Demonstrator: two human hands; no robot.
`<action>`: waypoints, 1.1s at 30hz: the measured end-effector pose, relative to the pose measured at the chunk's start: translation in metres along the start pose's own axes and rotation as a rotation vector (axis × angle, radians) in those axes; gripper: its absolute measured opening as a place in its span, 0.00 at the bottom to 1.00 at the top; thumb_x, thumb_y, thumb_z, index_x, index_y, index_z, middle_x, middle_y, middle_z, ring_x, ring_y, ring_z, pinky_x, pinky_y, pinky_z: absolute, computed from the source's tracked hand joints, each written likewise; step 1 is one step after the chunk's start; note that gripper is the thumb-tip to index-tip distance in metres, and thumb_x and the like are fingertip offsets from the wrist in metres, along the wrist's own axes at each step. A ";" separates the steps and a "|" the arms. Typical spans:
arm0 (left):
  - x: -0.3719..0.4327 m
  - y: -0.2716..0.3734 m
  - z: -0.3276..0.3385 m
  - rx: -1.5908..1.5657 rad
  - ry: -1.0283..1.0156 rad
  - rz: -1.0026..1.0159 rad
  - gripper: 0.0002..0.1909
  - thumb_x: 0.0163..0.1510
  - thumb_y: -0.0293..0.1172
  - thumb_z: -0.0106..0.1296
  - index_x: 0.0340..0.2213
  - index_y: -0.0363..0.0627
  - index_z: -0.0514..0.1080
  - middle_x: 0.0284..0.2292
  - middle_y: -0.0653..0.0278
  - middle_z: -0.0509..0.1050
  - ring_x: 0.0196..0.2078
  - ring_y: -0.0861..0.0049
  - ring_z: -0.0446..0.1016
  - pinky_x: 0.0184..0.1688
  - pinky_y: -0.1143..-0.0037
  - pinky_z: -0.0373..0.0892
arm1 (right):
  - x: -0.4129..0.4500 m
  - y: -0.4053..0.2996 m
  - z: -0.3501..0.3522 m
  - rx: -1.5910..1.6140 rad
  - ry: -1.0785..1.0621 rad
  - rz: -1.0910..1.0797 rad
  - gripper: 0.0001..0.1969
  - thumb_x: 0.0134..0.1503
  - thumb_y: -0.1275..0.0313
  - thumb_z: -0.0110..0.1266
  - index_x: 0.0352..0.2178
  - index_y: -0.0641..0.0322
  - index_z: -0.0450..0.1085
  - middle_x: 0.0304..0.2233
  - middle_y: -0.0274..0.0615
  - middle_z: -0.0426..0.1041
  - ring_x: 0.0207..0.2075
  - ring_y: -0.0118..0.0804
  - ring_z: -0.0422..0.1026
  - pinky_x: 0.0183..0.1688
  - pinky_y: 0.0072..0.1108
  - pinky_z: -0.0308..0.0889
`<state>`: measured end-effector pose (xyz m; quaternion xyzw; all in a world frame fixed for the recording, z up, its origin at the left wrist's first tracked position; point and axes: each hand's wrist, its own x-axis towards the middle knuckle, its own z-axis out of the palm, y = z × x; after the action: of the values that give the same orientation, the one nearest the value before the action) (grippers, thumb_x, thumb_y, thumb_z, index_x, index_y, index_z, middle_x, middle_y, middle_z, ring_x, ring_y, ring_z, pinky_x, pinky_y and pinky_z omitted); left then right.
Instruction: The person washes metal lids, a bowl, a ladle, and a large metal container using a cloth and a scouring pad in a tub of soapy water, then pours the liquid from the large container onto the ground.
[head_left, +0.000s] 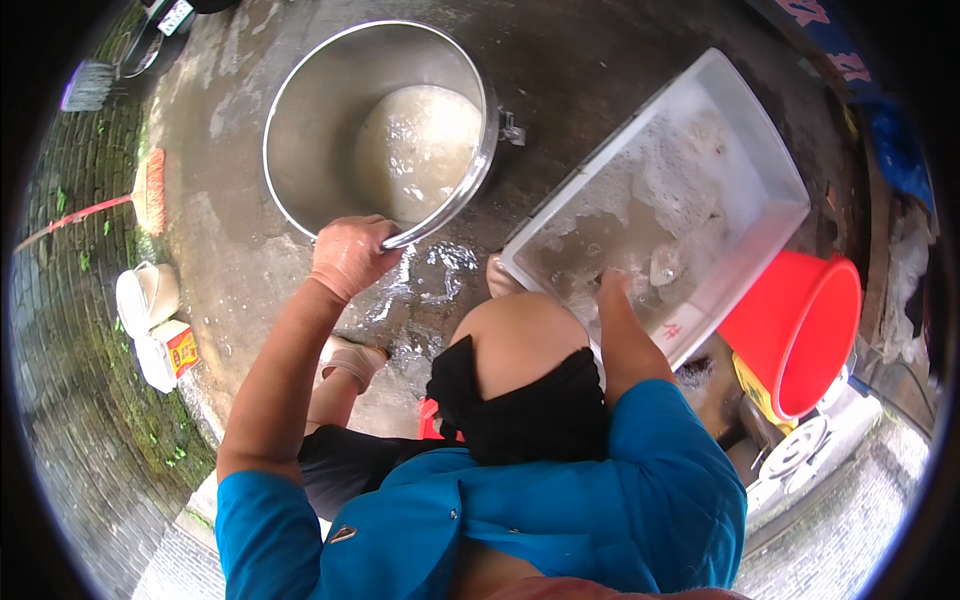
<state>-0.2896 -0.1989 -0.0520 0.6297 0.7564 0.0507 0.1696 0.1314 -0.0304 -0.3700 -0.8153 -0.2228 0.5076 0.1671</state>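
Note:
My left hand (352, 251) grips the near rim of a large stainless steel pot (315, 150), which has cloudy liquid (427, 150) at the bottom. A metal clamp (513, 130) sticks out from the pot's right side. To the right, my right hand (615, 281) is partly under murky, foamy water in a white plastic tub (772, 176); its fingers are hidden. Close to it a pale object (664, 265) shows at the surface, too unclear to name. Foam (675, 150) covers much of the tub's far part.
A red plastic bucket (817, 330) lies tilted beside the tub. On the left are a broom with orange bristles (153, 191), a white pail (154, 292) and a white container with a label (169, 352). The concrete floor (435, 277) is wet between my feet.

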 end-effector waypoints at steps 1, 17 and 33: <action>-0.004 -0.003 0.002 0.010 0.000 -0.007 0.06 0.42 0.36 0.54 0.24 0.51 0.73 0.24 0.66 0.72 0.29 0.67 0.72 0.30 0.71 0.68 | -0.016 -0.010 0.021 -0.007 -0.037 0.002 0.26 0.49 0.58 0.52 0.46 0.61 0.61 0.42 0.46 0.68 0.41 0.39 0.69 0.38 0.32 0.67; 0.180 0.035 0.028 -1.295 0.269 -0.410 0.27 0.56 0.44 0.38 0.51 0.37 0.58 0.49 0.47 0.63 0.53 0.60 0.61 0.53 0.72 0.58 | -0.437 -0.320 0.098 0.465 -1.212 -0.924 0.28 0.53 0.52 0.45 0.47 0.64 0.63 0.43 0.48 0.69 0.44 0.43 0.68 0.47 0.30 0.63; 0.060 -0.193 -0.055 -0.124 -0.054 -0.625 0.31 0.56 0.51 0.34 0.51 0.37 0.59 0.52 0.49 0.60 0.55 0.61 0.57 0.57 0.71 0.53 | -0.480 -0.242 0.365 -0.297 -0.533 -2.349 0.10 0.52 0.61 0.47 0.34 0.45 0.73 0.17 0.41 0.71 0.15 0.44 0.69 0.18 0.29 0.66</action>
<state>-0.4966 -0.1724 -0.0678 0.3564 0.9039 0.0256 0.2350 -0.4294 -0.0643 -0.0444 0.0019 -0.9098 0.1683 0.3795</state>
